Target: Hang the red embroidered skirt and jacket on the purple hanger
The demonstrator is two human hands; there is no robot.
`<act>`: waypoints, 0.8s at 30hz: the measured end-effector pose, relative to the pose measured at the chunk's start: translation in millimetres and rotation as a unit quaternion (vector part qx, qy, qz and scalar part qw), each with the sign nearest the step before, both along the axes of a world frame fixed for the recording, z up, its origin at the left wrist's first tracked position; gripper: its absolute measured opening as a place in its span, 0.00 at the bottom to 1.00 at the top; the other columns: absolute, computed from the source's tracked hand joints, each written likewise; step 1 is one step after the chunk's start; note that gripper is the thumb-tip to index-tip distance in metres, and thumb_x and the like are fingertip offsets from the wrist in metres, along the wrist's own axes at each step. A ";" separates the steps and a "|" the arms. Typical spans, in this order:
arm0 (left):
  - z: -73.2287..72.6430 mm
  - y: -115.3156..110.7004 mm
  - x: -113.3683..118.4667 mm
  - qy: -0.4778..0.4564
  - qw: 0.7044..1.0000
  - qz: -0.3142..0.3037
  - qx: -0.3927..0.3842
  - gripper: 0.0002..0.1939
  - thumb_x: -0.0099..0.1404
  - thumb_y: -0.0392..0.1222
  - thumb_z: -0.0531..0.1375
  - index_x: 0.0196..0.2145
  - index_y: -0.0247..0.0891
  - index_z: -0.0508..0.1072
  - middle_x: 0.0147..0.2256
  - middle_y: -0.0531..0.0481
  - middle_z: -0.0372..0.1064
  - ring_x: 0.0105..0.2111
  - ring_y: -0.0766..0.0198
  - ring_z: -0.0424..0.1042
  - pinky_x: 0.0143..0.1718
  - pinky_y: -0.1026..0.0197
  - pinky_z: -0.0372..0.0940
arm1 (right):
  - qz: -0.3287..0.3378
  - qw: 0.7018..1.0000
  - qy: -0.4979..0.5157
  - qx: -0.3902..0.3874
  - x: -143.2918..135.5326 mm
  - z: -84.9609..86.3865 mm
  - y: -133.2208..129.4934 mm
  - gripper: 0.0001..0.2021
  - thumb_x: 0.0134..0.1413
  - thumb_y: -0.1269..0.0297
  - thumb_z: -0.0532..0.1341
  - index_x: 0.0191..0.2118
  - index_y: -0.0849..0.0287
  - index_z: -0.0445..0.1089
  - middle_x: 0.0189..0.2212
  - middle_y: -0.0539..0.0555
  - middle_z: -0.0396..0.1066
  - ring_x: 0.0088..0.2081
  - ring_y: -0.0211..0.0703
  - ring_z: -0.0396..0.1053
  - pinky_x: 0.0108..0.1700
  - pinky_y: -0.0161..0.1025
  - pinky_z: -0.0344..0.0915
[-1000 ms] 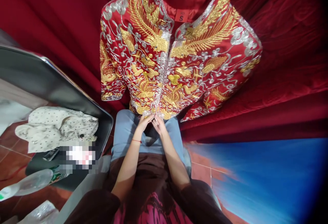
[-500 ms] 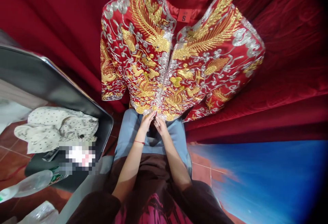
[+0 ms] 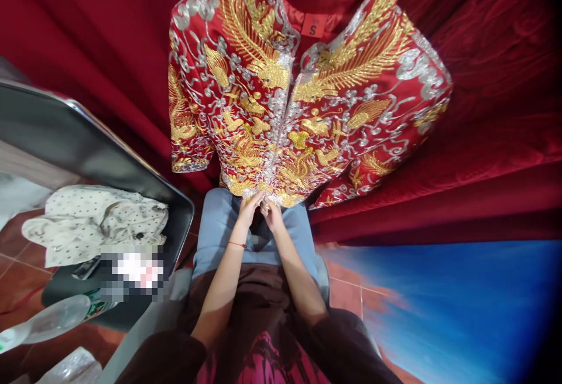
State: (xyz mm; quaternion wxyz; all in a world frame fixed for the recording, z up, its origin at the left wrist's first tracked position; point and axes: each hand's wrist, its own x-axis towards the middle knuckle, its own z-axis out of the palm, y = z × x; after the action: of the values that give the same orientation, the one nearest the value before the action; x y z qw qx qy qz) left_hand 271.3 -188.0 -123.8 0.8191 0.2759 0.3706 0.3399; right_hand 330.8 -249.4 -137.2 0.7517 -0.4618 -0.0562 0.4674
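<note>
A red jacket (image 3: 307, 109), thick with gold and silver embroidery, hangs upright in front of me with its collar parted. A tag marked S shows inside its neck. My left hand (image 3: 251, 208) pinches the jacket's bottom hem beside the front opening, fingertips on the silver trim. Close against it, my right hand (image 3: 271, 214) has its fingers curled and pressed together at the same hem. Whatever sits between the right fingertips is too small to make out. The lower front edge is partly hidden by my fingers.
To my left stands a black chair (image 3: 109, 150) with a white dotted cloth (image 3: 105, 220) on its seat. A clear plastic bottle (image 3: 57, 319) lies near it, and a plastic-wrapped bundle (image 3: 72, 367) is below. Red curtains (image 3: 492, 138) hang behind; a blue surface (image 3: 448, 302) lies right.
My right hand has turned and drawn closer to the left, its fingers more curled. The whole jacket appears shifted slightly left in view.
</note>
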 end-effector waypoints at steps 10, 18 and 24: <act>-0.7 -0.3 4.9 -0.029 0.999 0.010 -0.032 0.19 0.52 0.38 0.72 0.43 0.34 0.80 0.43 0.45 0.80 0.51 0.56 0.76 0.60 0.55 0.64 | -0.033 0.999 0.027 0.015 -5.9 -0.7 -0.5 0.22 0.41 0.55 0.71 0.22 0.55 0.55 0.15 0.40 0.48 0.19 0.30 0.46 0.22 0.33 0.50; 4.4 -0.9 5.2 -0.036 0.999 0.012 -0.031 0.20 0.56 0.38 0.69 0.48 0.36 0.79 0.50 0.45 0.77 0.57 0.54 0.72 0.64 0.51 0.62 | -0.054 0.998 0.021 0.025 -8.5 3.9 2.2 0.21 0.39 0.55 0.72 0.23 0.54 0.57 0.16 0.41 0.51 0.20 0.30 0.48 0.22 0.32 0.52; 2.4 -1.9 5.2 -0.025 1.000 0.004 -0.017 0.20 0.57 0.39 0.69 0.49 0.37 0.78 0.52 0.44 0.76 0.58 0.53 0.71 0.64 0.51 0.62 | -0.063 0.998 -0.010 0.000 -10.5 11.0 1.5 0.22 0.38 0.52 0.71 0.22 0.54 0.55 0.16 0.41 0.50 0.20 0.31 0.48 0.22 0.33 0.53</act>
State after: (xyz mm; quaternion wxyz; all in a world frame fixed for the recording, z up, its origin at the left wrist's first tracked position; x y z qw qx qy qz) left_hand 276.5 -189.9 -121.4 0.8314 0.2518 0.3569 0.3436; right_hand 320.3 -247.9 -126.2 0.7790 -0.4691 -0.0343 0.4147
